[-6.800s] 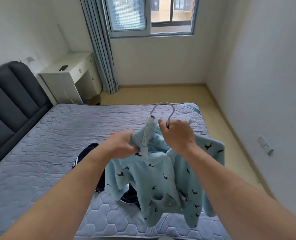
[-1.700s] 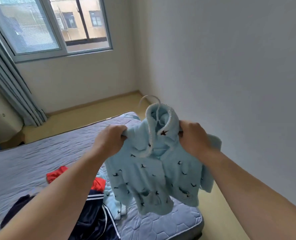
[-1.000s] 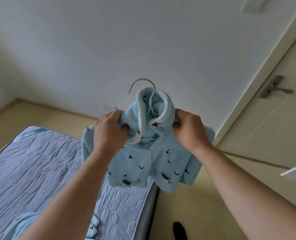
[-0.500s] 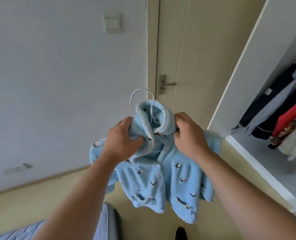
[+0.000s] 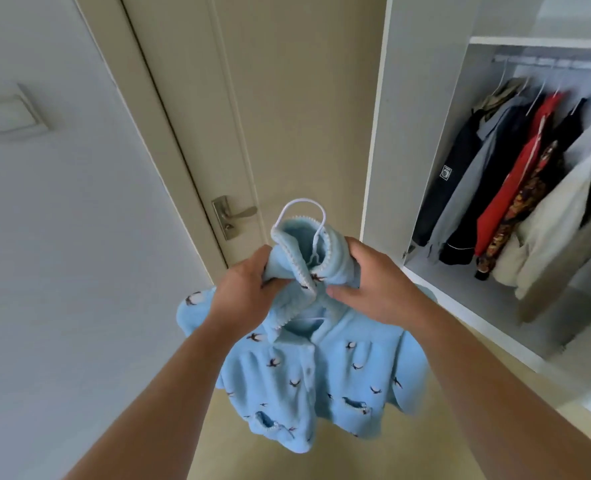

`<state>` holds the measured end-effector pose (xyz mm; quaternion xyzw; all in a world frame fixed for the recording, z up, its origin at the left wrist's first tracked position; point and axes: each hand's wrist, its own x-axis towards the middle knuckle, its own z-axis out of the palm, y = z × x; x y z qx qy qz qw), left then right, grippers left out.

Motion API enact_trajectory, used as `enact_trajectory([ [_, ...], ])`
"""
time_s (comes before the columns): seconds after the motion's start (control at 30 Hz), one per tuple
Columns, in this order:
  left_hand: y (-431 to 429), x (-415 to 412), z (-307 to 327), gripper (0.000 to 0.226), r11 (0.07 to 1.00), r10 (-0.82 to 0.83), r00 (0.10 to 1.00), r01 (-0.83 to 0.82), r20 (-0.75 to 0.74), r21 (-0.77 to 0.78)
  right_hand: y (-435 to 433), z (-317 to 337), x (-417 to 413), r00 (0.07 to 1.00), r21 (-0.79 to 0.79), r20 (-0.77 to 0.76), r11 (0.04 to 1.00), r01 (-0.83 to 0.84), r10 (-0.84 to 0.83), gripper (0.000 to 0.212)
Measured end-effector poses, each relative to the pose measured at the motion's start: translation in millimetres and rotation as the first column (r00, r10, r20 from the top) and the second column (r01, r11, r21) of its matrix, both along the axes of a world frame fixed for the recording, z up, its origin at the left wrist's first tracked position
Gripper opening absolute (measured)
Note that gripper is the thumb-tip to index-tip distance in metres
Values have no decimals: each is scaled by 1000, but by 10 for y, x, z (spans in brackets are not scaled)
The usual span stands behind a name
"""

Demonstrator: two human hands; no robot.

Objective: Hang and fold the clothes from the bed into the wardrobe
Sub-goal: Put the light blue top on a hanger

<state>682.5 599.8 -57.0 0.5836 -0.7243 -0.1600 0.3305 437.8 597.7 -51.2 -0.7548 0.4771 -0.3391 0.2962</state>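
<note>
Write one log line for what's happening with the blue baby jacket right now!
jacket: on hanger | left hand, right hand: gripping hood | wardrobe: open, not hung yet

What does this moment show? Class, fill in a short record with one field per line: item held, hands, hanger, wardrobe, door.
Item held: light blue jacket with bird print
Hands: left hand and right hand grip its hood
Hanger: white hanger, hook poking above the hood
Wardrobe: open wardrobe to the right, hanging clothes on a rail
Door: shut door straight ahead
</note>
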Motion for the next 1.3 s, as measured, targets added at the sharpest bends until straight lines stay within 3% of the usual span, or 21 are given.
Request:
enact_trajectory([
  [0.03, -177, -68, -20, 19, 999, -36, 999, 36, 11, 5, -95, -7, -90, 1000, 22, 20, 1000, 18, -19, 49],
  [0.17, -906, -342, -116, 17, 981, -190, 982, 189, 14, 43, -486, -121, -444, 973, -17, -38, 974, 226, -227, 18],
  [0.23, -1275, -508, -162, 16, 963, -263, 965, 263, 2, 53, -678, -181, -620, 944, 29, -16, 944, 329, -328, 16],
  [0.4, -2078, -955, -186, 13, 863, -494, 867, 498, -59, 84, -948, -141, -833, 818, 241, 244, 849, 469, -521, 34],
  [0.57, -2687, -1452, -106, 19, 704, -703, 705, 708, -88, 57, -1015, -45, -1002, 766, 177, 42, 760, 626, -641, 63],
  [0.67, -2910, -1844, -107, 17, 592, -796, 593, 805, -121, 43, -1015, -13, -1164, 662, 129, -213, 651, 748, -719, 53],
  [0.77, -3055, -2305, -134, 20, 479, -863, 478, 877, -165, 36, -971, -14, -1371, 522, 105, -349, 521, 847, -779, 31],
  [0.97, -3258, -3464, -151, 31, 263, -926, 258, 965, -275, 17, -881, -23, -1967, 249, -11, -316, 266, 964, -915, 14],
  [1.03, -3308, -3916, -191, 26, 221, -926, 220, 975, -306, 32, -875, -39, -2254, 166, -56, -328, 195, 979, -930, 6],
  [1.3, -3365, -5710, -146, 29, 43, -934, 82, 992, -348, 120, -912, 127, -3475, -84, -163, -457, -9, 987, -886, 9],
])
